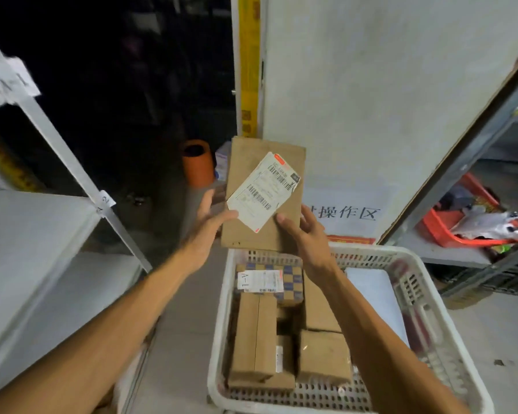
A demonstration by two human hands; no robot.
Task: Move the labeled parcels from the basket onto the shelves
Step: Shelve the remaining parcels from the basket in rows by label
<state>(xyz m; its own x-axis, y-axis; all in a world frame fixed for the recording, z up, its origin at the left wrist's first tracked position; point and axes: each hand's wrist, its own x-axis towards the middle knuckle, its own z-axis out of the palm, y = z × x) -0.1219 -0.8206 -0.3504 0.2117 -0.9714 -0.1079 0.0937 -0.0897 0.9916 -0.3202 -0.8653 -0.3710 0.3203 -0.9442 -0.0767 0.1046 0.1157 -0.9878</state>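
A flat brown cardboard parcel (251, 156) with a white barcode label stuck on askew is held up above the far end of the white plastic basket (219, 339). My left hand (210, 225) grips its lower left edge, thumb on the label. My right hand (305, 231) grips the lower right edge, thumb on the front face. Down in the basket lie several brown boxes, among them a long one (254, 339), a squarish one (323, 357), and a checkered box with an "A-1" label (269, 282).
White shelves (33, 234) with paper tags "A-1" and "A 2" stand at left. At right, a grey rack (449, 252) carries a red tray of clutter (437, 228). An orange tube (197, 162) stands behind, next to a white wall panel.
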